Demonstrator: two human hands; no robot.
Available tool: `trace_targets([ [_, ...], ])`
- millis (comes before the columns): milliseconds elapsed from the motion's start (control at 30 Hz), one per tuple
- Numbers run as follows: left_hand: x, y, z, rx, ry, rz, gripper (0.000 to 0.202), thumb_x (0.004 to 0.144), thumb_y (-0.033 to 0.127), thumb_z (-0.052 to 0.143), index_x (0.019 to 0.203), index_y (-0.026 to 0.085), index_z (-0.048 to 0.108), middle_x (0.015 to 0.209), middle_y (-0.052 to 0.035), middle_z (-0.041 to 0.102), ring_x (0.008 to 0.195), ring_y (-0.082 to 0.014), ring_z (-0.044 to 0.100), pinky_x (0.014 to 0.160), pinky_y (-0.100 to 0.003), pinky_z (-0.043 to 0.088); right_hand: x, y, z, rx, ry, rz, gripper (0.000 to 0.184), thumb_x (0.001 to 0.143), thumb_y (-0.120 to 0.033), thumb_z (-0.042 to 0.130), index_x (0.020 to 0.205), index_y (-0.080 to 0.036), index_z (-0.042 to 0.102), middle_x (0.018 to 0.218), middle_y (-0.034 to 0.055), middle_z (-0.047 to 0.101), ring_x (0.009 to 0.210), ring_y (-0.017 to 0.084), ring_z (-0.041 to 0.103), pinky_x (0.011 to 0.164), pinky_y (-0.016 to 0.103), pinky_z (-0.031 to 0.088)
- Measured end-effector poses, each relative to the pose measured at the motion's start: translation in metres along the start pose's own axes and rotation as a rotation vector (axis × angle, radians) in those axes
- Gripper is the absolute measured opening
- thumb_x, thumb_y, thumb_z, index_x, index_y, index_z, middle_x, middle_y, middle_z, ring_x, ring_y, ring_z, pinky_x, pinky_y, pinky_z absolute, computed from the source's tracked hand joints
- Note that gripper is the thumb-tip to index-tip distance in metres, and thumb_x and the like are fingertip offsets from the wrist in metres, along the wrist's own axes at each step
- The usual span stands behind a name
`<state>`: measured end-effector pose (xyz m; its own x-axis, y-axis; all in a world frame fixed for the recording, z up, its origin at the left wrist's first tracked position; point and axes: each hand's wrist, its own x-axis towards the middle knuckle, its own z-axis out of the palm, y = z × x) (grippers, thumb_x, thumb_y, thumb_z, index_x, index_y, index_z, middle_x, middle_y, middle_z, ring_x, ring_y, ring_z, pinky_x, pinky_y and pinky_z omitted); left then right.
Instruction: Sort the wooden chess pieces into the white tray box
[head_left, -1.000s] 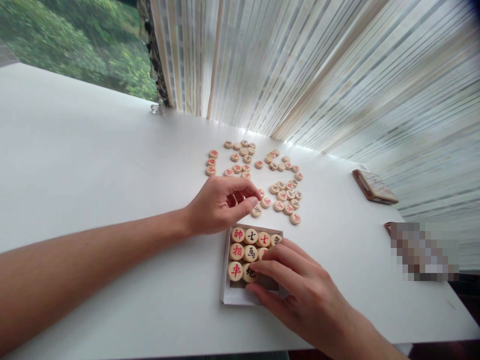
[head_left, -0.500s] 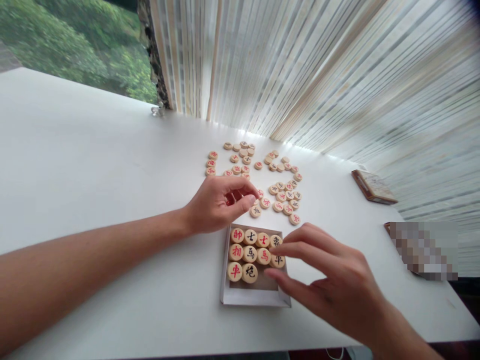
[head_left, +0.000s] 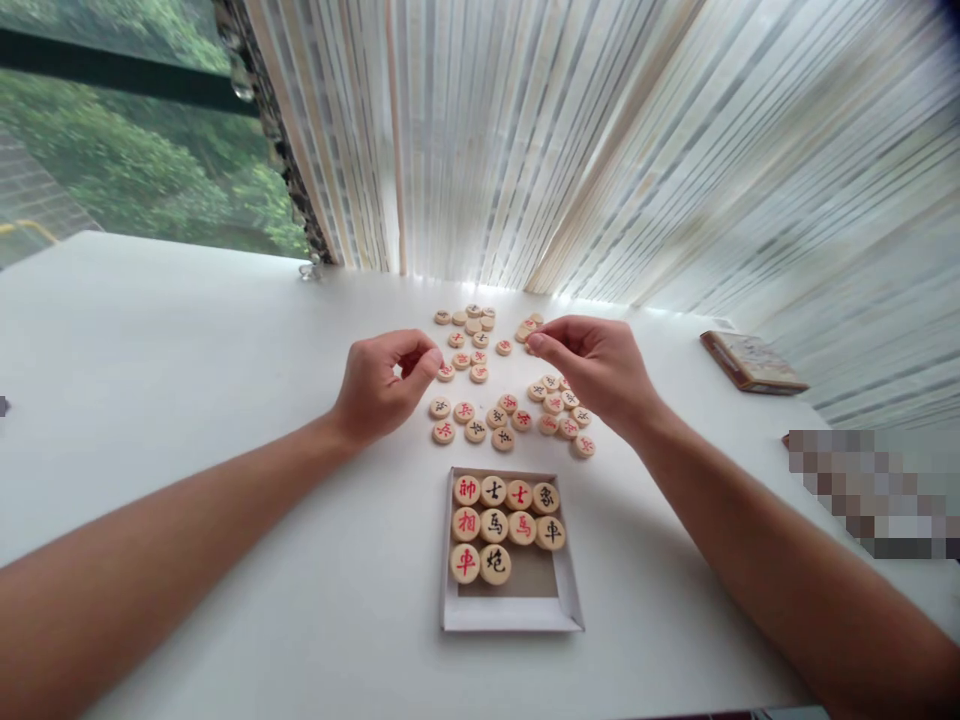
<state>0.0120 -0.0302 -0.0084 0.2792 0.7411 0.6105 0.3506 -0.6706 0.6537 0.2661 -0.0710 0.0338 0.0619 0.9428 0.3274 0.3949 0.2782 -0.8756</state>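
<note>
My left hand (head_left: pixel 390 385) is closed in a pinch at the left side of the loose Chinese chess pieces, its thumb tip beside a red-marked piece (head_left: pixel 445 372). Whatever its curled fingers hold is hidden. Thumb and index finger of my right hand (head_left: pixel 596 370) are pinched together at the back right cluster, by a wooden piece (head_left: pixel 523 334); I cannot see whether one is between them. Nearer me lies a shallow white box (head_left: pixel 517 614), with rows of round red and black pieces (head_left: pixel 493 526) face up and bare brown bottom at its front right.
More pieces (head_left: pixel 475 430) lie scattered on the white table (head_left: pixel 247 400), some blank side up. A flat brown box (head_left: pixel 756 362) lies at the right, with a blurred-out object (head_left: pixel 862 490) nearer. String curtains (head_left: pixel 465 150) and a window (head_left: pixel 135 170) stand behind the table.
My right hand has moved from over the white box to the back right pieces, its fingers closing. My left hand has drawn back leftward from the middle pieces. The camera view has shifted.
</note>
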Motion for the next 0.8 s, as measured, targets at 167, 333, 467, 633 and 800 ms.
trace_targets([
  [167,-0.002,0.004,0.002,0.094,-0.055,0.089,0.027,0.091,0.026,0.059,0.066,0.017,0.06,0.059,0.0018,0.056,0.054,-0.0114,0.049,0.056,-0.026,0.038,-0.004,0.011,-0.008,-0.033,0.024,0.017,0.021,0.084,-0.034,0.079,0.078,-0.014,0.078,0.06,-0.0005,0.061,0.051,0.008,0.042,0.045,0.024,0.03],
  [333,-0.002,0.003,0.003,0.123,-0.052,0.124,0.033,0.091,0.023,0.058,0.06,0.018,0.049,0.055,0.0045,0.043,0.051,-0.0094,0.039,0.054,-0.025,0.033,-0.002,0.026,-0.007,-0.035,0.011,0.047,0.019,0.083,-0.031,0.077,0.074,-0.014,0.076,0.058,-0.0013,0.06,0.049,0.008,0.04,0.045,0.024,0.03],
  [467,-0.003,0.0,0.002,0.144,-0.071,0.133,0.038,0.091,0.022,0.059,0.057,0.019,0.041,0.053,0.0056,0.035,0.049,-0.0085,0.033,0.052,-0.025,0.029,0.0,0.027,-0.002,-0.032,-0.016,0.03,0.023,0.085,-0.032,0.075,0.07,-0.015,0.075,0.052,-0.0043,0.052,0.047,0.007,0.037,0.045,0.024,0.028],
  [633,-0.005,0.0,0.001,0.153,-0.099,0.16,0.041,0.091,0.02,0.059,0.055,0.019,0.038,0.053,0.006,0.032,0.048,-0.008,0.031,0.05,-0.025,0.026,0.004,0.022,-0.008,-0.062,0.01,0.026,0.024,0.087,-0.033,0.075,0.072,-0.015,0.077,0.057,-0.0002,0.061,0.048,0.009,0.042,0.044,0.024,0.03],
  [800,-0.004,0.001,0.001,0.163,-0.11,0.2,0.043,0.093,0.019,0.059,0.056,0.019,0.037,0.053,0.006,0.033,0.048,-0.0075,0.03,0.049,-0.024,0.027,0.017,0.025,-0.03,-0.048,0.064,0.061,0.024,0.089,-0.037,0.075,0.08,-0.015,0.08,0.066,0.0041,0.069,0.052,0.011,0.047,0.047,0.026,0.034],
])
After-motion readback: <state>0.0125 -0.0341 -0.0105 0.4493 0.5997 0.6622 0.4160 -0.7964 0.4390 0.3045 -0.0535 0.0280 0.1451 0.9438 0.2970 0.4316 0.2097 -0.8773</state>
